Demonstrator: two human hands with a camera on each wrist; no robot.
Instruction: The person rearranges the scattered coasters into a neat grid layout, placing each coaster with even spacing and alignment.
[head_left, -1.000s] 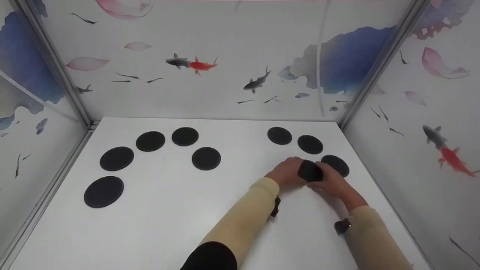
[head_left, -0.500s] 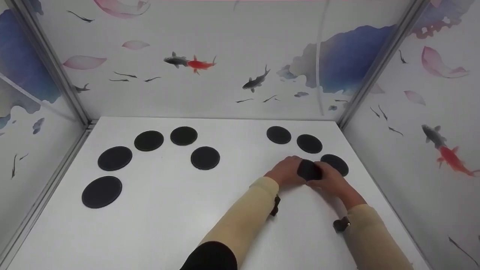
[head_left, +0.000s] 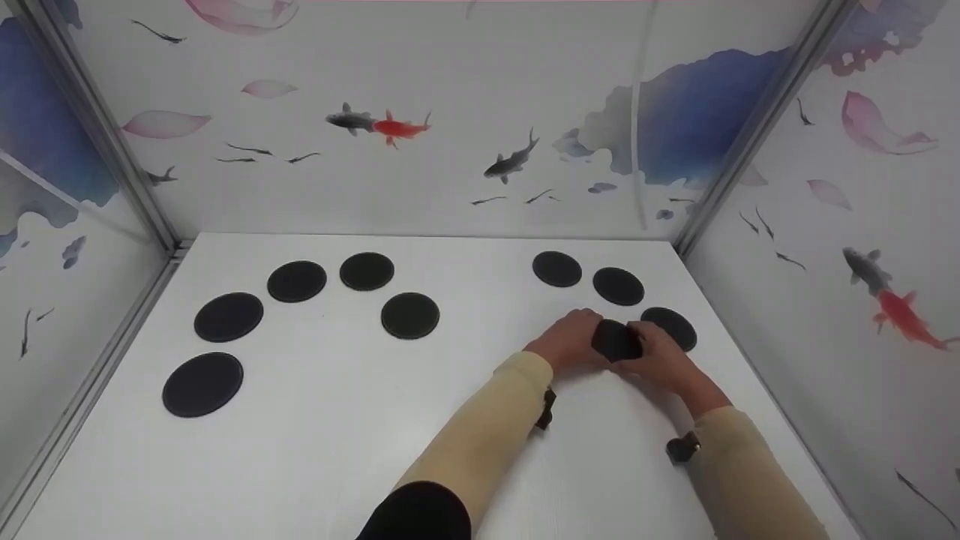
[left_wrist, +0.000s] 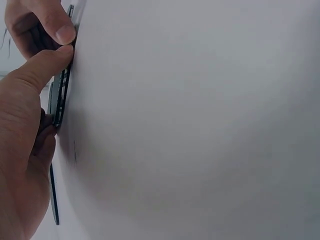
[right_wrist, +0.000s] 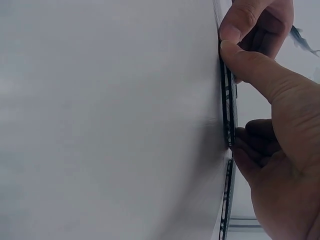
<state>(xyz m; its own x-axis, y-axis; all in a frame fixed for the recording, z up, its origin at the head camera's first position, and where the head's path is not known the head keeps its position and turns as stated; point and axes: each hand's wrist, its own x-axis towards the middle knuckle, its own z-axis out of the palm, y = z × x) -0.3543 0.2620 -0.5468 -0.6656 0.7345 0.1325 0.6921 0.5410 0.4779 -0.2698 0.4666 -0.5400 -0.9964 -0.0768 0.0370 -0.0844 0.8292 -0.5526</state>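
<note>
A thin black round coaster [head_left: 616, 341] lies at the right side of the white table, between my two hands. My left hand [head_left: 571, 339] holds its left edge and my right hand [head_left: 660, 360] its right edge. In the left wrist view, the coaster [left_wrist: 64, 95] shows edge-on, close over the table, with pale marks along its dark rim. Both thumbs meet at its near edge, while the fingers curl round its sides. Seen from the right wrist, the right hand [right_wrist: 295, 135] has its thumb tip against the left thumb. The hands cover parts of the coaster's outline in the head view.
Just behind the right hand lies another black coaster [head_left: 669, 328], with two more [head_left: 619, 286] farther back. Several coasters form a loose arc on the left, among them a near one [head_left: 202, 385] and an inner one [head_left: 410, 316]. Printed panels [head_left: 450, 195] wall the white table [head_left: 337, 450].
Both hands keep their hold on the coaster and have barely moved. The head view has drifted slightly, shifting everything a little left in it. The other coasters lie as before.
</note>
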